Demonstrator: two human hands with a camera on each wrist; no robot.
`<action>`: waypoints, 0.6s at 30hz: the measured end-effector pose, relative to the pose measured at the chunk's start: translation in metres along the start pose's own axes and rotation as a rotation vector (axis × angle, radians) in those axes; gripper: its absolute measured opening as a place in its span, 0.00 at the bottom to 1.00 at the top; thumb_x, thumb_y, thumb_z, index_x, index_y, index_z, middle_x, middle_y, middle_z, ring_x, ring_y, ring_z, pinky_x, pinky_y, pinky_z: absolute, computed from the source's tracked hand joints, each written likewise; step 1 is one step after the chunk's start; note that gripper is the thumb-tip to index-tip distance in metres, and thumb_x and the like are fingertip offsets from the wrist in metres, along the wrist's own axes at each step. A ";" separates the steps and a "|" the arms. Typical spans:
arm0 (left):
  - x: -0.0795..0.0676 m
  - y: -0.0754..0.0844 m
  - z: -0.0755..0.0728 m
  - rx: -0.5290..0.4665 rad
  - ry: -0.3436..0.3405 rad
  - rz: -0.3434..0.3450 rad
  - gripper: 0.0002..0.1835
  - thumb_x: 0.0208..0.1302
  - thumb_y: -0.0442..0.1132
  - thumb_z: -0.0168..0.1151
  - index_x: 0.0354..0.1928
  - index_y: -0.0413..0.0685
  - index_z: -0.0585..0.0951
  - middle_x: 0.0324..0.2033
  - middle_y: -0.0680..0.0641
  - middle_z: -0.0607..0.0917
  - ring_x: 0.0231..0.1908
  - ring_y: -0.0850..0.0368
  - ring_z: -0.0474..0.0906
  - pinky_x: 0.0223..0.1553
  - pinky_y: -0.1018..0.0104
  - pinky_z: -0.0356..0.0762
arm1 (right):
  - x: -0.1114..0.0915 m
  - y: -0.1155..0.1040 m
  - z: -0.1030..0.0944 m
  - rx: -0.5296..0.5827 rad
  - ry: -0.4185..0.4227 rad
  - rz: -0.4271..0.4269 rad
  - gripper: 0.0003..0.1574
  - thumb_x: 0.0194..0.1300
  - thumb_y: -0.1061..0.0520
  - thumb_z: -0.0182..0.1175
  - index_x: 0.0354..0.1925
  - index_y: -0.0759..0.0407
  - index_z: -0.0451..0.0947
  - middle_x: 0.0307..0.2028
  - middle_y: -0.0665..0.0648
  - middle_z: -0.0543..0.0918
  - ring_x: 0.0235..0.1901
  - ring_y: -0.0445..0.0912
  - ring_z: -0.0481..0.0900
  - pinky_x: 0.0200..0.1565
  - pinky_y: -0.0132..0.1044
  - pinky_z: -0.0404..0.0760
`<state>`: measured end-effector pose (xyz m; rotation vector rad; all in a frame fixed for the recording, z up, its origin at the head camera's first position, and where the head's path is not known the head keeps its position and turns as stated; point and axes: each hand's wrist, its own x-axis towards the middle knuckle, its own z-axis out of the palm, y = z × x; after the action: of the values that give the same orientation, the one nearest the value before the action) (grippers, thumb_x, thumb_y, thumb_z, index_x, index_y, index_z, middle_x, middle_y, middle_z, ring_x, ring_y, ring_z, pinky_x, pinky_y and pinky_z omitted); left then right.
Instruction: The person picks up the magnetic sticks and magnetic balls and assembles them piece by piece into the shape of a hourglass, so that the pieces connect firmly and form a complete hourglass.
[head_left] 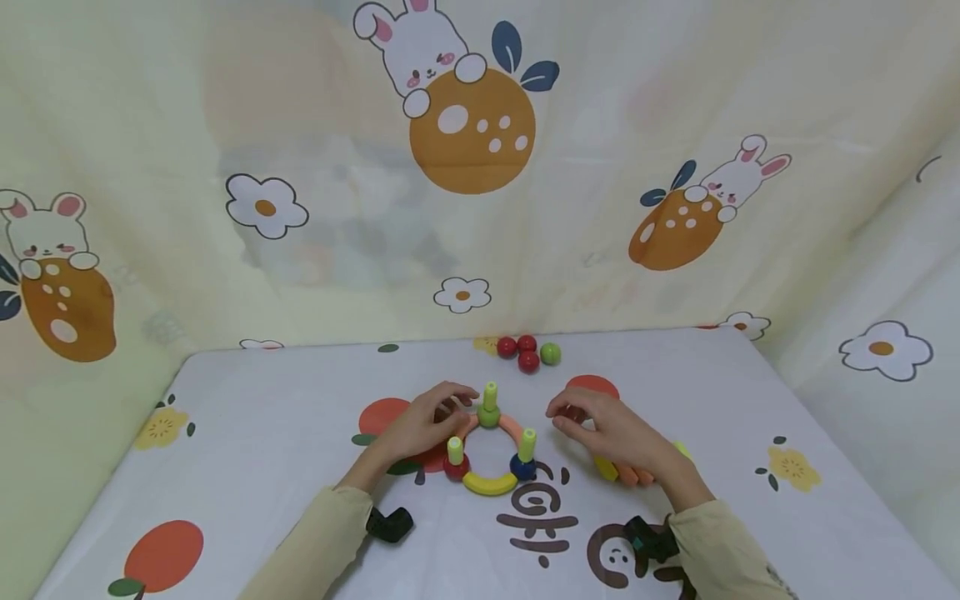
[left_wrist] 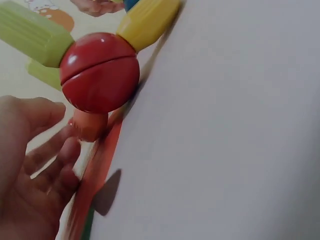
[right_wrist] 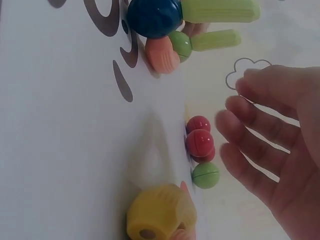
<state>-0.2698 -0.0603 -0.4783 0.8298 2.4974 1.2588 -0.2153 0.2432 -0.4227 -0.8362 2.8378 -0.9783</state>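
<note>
A ring-shaped toy assembly lies on the table, with a red ball (head_left: 455, 469), a blue ball (head_left: 522, 468) and a green ball (head_left: 488, 416) at its corners. Between the red and blue balls runs a yellow curved piece (head_left: 490, 485); salmon curved pieces (head_left: 512, 427) lead to the green one. Each ball carries an upright light-green rod (head_left: 491, 393). My left hand (head_left: 431, 419) is beside the ring's left side, fingers loosely bent around no object; whether a fingertip touches the ring, I cannot tell. To the right, apart from the ring, my right hand (head_left: 611, 425) hovers with relaxed fingers, holding nothing.
Behind the ring sit several loose red balls (head_left: 528, 361) and a green loose ball (head_left: 551, 353). Loose yellow pieces (right_wrist: 155, 212) and orange pieces (head_left: 628, 476) lie under the right forearm, partly hidden. A patterned curtain (head_left: 337, 275) hangs along the table's back edge.
</note>
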 end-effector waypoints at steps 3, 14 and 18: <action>-0.008 -0.003 0.002 0.021 0.058 -0.015 0.17 0.65 0.48 0.58 0.56 0.62 0.74 0.39 0.58 0.79 0.37 0.61 0.75 0.39 0.69 0.76 | 0.003 0.000 0.001 -0.018 0.044 0.029 0.06 0.61 0.56 0.63 0.38 0.48 0.76 0.32 0.43 0.78 0.33 0.38 0.74 0.38 0.30 0.78; -0.016 -0.010 0.009 0.098 0.142 0.109 0.11 0.62 0.47 0.62 0.46 0.62 0.80 0.36 0.60 0.77 0.32 0.63 0.71 0.33 0.74 0.73 | 0.009 0.008 -0.003 -0.041 0.156 0.112 0.04 0.62 0.56 0.61 0.35 0.51 0.75 0.27 0.45 0.76 0.30 0.41 0.73 0.35 0.30 0.76; -0.016 -0.014 0.009 0.087 0.138 0.131 0.09 0.62 0.47 0.62 0.45 0.64 0.80 0.37 0.60 0.77 0.32 0.64 0.71 0.34 0.74 0.73 | 0.012 0.015 -0.004 -0.014 0.173 0.153 0.04 0.64 0.54 0.60 0.36 0.52 0.76 0.28 0.46 0.77 0.30 0.43 0.72 0.35 0.30 0.75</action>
<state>-0.2578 -0.0702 -0.4961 0.9726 2.6616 1.2978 -0.2332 0.2490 -0.4266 -0.5494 3.0013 -1.0591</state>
